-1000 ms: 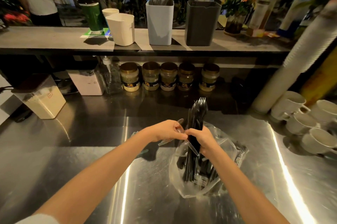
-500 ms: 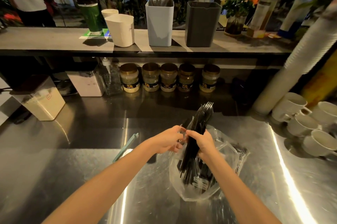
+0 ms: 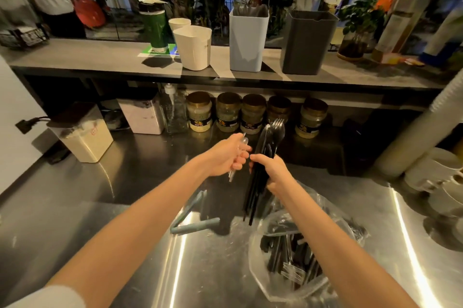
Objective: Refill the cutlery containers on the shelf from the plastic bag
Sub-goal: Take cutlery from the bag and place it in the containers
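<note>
My right hand (image 3: 271, 171) grips a bundle of black plastic cutlery (image 3: 265, 147), forks pointing up, lifted clear above the clear plastic bag (image 3: 288, 265). My left hand (image 3: 226, 157) holds clear plastic cutlery (image 3: 241, 147) just left of the bundle. The bag lies on the steel counter (image 3: 125, 207) with more black cutlery inside. Up on the shelf (image 3: 75, 59) stand a white container (image 3: 194, 48), a pale blue container (image 3: 246, 39) with clear cutlery in it, and a dark grey container (image 3: 307, 43).
Two teal strips (image 3: 193, 226) lie on the counter left of the bag. Several jars (image 3: 253, 114) and storage boxes (image 3: 82, 134) line the back under the shelf. White cups (image 3: 436, 174) and a cup stack (image 3: 411, 132) stand at right. A green canister (image 3: 155, 29) sits on the shelf.
Both hands rose away from the bag toward the shelf; the black bundle came fully out of the bag. The left hand now holds clear cutlery apart from the bundle.
</note>
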`<control>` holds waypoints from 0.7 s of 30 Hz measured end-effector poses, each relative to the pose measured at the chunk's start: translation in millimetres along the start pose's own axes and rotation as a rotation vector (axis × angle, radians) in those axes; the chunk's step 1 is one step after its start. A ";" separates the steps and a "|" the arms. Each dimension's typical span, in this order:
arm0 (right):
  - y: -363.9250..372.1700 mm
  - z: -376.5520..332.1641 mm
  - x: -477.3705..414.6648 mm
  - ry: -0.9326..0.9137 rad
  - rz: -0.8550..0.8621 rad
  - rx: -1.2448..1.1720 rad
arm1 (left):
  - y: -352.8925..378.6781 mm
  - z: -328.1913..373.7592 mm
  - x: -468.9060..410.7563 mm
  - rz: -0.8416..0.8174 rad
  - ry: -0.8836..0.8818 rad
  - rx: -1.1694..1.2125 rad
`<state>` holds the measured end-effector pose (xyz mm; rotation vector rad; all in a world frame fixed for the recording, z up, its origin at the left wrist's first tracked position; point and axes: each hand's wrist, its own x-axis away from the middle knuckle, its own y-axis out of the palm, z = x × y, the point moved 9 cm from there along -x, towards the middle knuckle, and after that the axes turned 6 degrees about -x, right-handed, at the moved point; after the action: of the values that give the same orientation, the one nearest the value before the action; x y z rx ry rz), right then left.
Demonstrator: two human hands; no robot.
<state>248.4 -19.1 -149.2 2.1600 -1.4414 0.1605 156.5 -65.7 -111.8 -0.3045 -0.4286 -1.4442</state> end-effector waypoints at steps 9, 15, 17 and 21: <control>119.4 -79.0 -33.1 -0.036 -0.305 -0.077 | -87.0 120.7 4.4 0.158 0.346 -0.041; 194.0 -137.3 -67.4 -0.070 -0.416 -0.036 | -168.8 235.3 14.0 0.436 0.674 -0.019; 213.6 -149.1 -80.2 -0.147 -0.457 0.071 | -196.5 268.7 10.1 0.556 0.756 -0.073; 229.8 -150.6 -107.8 -0.155 -0.467 0.133 | -232.3 311.5 -16.6 0.720 0.818 -0.198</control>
<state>27.8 77.4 21.4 2.6019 -0.9852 -0.0854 -106.0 64.2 144.1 0.0060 0.4614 -0.7904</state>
